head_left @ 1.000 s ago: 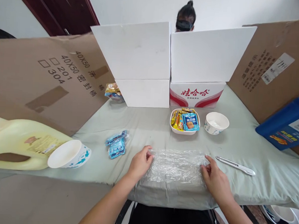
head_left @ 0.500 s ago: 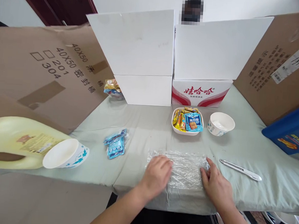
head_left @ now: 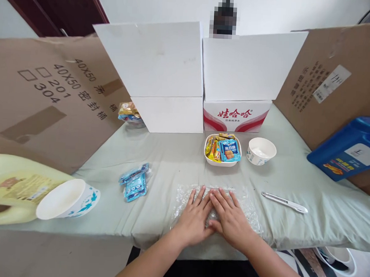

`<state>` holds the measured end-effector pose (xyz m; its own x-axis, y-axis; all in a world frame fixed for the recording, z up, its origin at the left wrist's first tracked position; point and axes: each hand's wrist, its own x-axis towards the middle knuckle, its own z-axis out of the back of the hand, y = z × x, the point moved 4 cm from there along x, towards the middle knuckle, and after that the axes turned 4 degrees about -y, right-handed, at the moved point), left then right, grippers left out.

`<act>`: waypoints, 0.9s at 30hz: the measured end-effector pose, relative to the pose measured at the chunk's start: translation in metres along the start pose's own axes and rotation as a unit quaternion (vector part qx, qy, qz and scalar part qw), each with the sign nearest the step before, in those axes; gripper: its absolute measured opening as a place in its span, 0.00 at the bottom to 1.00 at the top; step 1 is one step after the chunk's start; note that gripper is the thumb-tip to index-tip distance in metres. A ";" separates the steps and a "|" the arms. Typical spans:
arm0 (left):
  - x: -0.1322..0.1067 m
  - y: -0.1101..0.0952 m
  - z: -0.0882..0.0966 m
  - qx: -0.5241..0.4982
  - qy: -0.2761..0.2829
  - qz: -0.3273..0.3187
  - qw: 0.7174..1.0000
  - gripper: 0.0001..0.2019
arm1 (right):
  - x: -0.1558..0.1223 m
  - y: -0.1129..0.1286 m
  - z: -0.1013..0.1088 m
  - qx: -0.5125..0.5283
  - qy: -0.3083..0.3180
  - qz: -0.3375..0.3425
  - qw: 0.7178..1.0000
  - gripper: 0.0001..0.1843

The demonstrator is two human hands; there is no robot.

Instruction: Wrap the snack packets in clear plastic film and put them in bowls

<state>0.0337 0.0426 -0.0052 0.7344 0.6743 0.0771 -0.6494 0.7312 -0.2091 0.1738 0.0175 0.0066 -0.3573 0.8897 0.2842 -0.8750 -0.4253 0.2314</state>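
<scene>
Clear crinkled plastic wrap (head_left: 249, 208) lies spread near the front edge of the cloth-covered table. My left hand (head_left: 195, 219) rests flat on its left-centre part, fingers stretched out and a little apart. Beside it, my right hand (head_left: 230, 219) also presses flat on the wrap with open fingers. The two hands meet at the fingertips and thumbs in the middle. To the right of the wrap lies a white slim cutter-like tool (head_left: 283, 202). Blue snack packets (head_left: 135, 183) lie on the cloth to the left.
Behind the wrap stand a white tray (head_left: 222, 164) of snack packets and a paper bowl (head_left: 261, 151). Another paper bowl (head_left: 68, 199) lies tipped by a pale yellow jug (head_left: 18, 187). White boxes (head_left: 167, 115) and cardboard (head_left: 59, 107) wall the table; a blue bottle (head_left: 345, 153) leans right.
Both hands have moved inward from the wrap's sides to its middle and now lie flat with fingers stretched. The camera view has shifted slightly to the right.
</scene>
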 end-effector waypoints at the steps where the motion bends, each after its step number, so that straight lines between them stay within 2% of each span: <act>1: 0.000 0.000 -0.001 0.004 -0.003 0.001 1.000 0.41 | 0.001 0.000 -0.008 -0.009 0.024 -0.001 1.000 0.38; 4: 0.000 0.000 -0.002 0.013 -0.006 0.004 1.000 0.43 | -0.007 -0.021 -0.018 -0.053 0.053 -0.068 0.995 0.44; 8: 0.000 0.003 -0.003 0.018 -0.008 0.021 1.000 0.46 | -0.032 -0.057 -0.010 -0.114 0.031 -0.154 0.981 0.43; 12: -0.008 0.020 -0.002 0.028 -0.014 0.041 0.999 0.48 | -0.045 -0.070 -0.006 -0.137 0.010 -0.166 0.976 0.42; 16: -0.036 0.061 0.007 0.063 -0.033 0.079 0.994 0.43 | -0.050 -0.073 -0.005 -0.130 -0.025 -0.150 0.980 0.41; 18: -0.056 0.080 0.017 0.076 -0.061 0.096 0.991 0.40 | -0.055 -0.073 0.003 -0.111 -0.059 -0.136 0.983 0.39; 20: -0.075 0.087 0.029 0.073 -0.095 0.091 0.989 0.37 | -0.065 -0.070 0.016 -0.080 -0.086 -0.106 0.987 0.36; 22: -0.089 0.081 0.039 0.051 -0.112 0.048 0.991 0.34 | -0.075 -0.064 0.029 -0.044 -0.085 -0.052 0.994 0.35; 24: -0.097 0.066 0.042 0.019 -0.103 -0.012 0.994 0.29 | -0.086 -0.056 0.037 -0.021 -0.060 0.009 0.998 0.34; 27: -0.100 0.048 0.040 -0.024 -0.107 -0.069 0.992 0.17 | -0.100 -0.050 0.040 -0.005 -0.045 0.056 0.997 0.24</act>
<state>-0.0790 0.0143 0.0164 0.7541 0.5777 0.3123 -0.5311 0.8162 -0.2274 0.2668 -0.0572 0.0040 -0.4223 0.8185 0.3895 -0.8349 -0.5186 0.1846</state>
